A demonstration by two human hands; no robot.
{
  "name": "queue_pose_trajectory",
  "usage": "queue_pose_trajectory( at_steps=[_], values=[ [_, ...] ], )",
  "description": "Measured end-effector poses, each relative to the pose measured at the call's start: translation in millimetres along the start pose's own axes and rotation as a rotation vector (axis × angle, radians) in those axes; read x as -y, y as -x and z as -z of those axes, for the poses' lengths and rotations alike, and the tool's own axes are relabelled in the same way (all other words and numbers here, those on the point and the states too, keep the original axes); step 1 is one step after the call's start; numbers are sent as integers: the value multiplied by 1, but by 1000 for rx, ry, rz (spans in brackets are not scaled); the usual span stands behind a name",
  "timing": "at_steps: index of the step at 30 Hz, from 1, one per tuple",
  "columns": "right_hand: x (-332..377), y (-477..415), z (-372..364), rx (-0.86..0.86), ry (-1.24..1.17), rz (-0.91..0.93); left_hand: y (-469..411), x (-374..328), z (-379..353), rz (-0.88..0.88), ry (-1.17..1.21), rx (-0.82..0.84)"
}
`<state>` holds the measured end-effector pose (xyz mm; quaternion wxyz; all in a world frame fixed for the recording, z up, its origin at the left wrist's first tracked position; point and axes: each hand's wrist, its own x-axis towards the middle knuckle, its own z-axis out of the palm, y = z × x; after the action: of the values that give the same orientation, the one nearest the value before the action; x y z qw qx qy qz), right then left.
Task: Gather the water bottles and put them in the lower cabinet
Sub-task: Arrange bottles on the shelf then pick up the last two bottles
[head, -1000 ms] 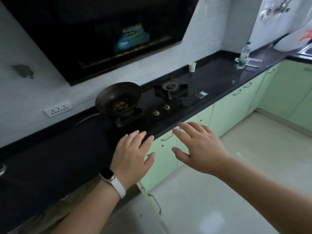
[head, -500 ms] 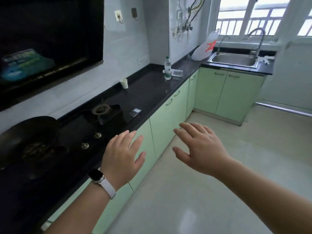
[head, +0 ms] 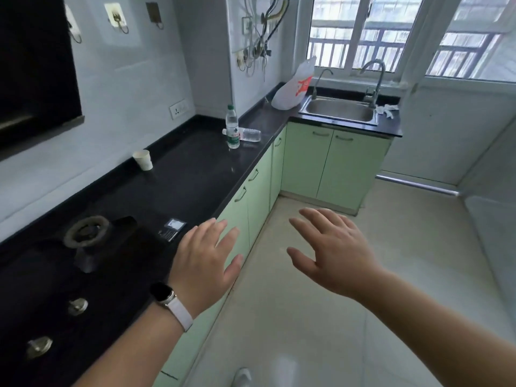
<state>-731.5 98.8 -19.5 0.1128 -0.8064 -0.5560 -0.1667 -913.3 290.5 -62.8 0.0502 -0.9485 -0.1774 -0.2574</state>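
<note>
Since the earlier frames the view is swinging right along the countertop: the wok is dropping out of sight, the sink and window are coming in, and both hands are keeping their spread pose.

I am reading the left hand as hovering over the counter's front edge beside the stove burner, fingers straight, apart and holding nothing. The right hand is hovering over the floor, likewise spread and empty.

Both bottles are sitting well ahead of the fingers, up the counter near the corner. The upright bottle is standing with its long axis vertical. The lying bottle is resting behind it, its long axis running across the counter; whether the two are touching, I cannot tell.

I am judging the left hand as the nearer one, since it is already travelling on the counter line, though neither is within reach. Open floor is running alongside the lower cabinet doors. A paper cup is standing by the wall, off the direct path. The upright bottle is standing near the front edge, so I am advising an approach from the aisle side
</note>
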Motion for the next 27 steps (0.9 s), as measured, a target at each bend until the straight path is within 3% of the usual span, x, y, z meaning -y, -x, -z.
queue_pose_trajectory(
  at_steps=[10, 27],
  values=[
    [-16, -157, -49, -48, 45, -55, -131, 118, -64, -53, 47, -26],
    [-115, -297, -131, -32, -4, 9, -264, 161, -146, 2, -12, 18]
  ],
)
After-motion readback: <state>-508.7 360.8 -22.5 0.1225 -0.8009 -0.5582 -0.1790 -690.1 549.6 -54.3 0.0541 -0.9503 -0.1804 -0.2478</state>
